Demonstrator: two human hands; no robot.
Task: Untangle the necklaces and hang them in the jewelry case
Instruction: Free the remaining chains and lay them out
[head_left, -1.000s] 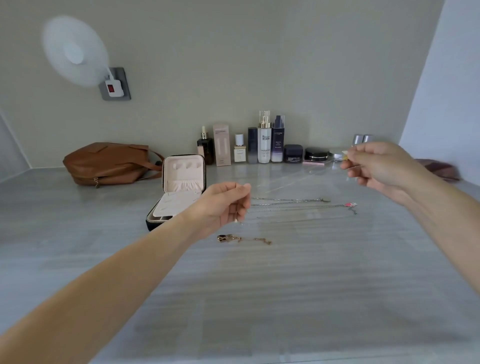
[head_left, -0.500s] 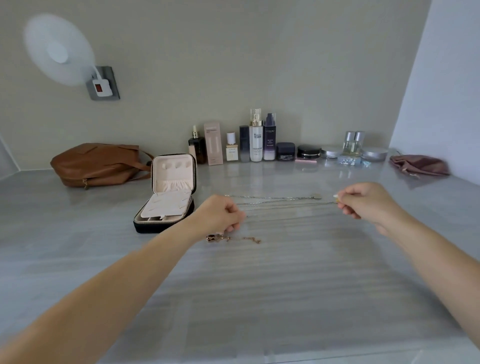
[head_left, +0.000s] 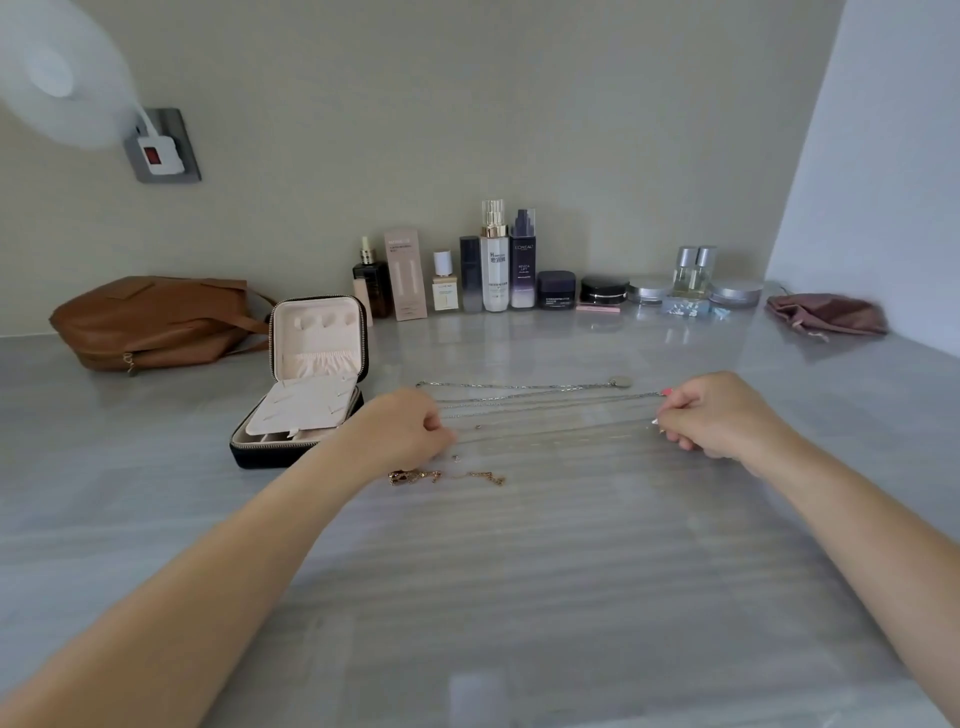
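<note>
The jewelry case (head_left: 306, 395) stands open on the desk (head_left: 519, 597), just to the left of the left hand (head_left: 410, 428). Its lid stands upright and shows a cream lining with a gathered pocket. Over the base lies a cream panel, slightly tilted.

The grip of each hand is closed. The fingers of the left hand and of the right hand (head_left: 711, 415) are curled, and each hand pinches one end of a thin chain (head_left: 550, 434), which runs almost straight between them, low over the desk. Whether the chain touches the desk, I cannot tell.

Just behind it, the silver necklaces (head_left: 519, 387) lie stretched in rows. The farthest one has a round pendant (head_left: 621, 382) at its right end. A gold necklace (head_left: 415, 475) lies in a small heap in front of the left hand, near the wrist.

Along the wall stands a row of cosmetic bottles (head_left: 493, 260) and jars. A brown bag (head_left: 156, 322) lies behind the case at the left and a pink pouch (head_left: 826, 314) at the far right. A white fan (head_left: 57, 73) is on the wall.
</note>
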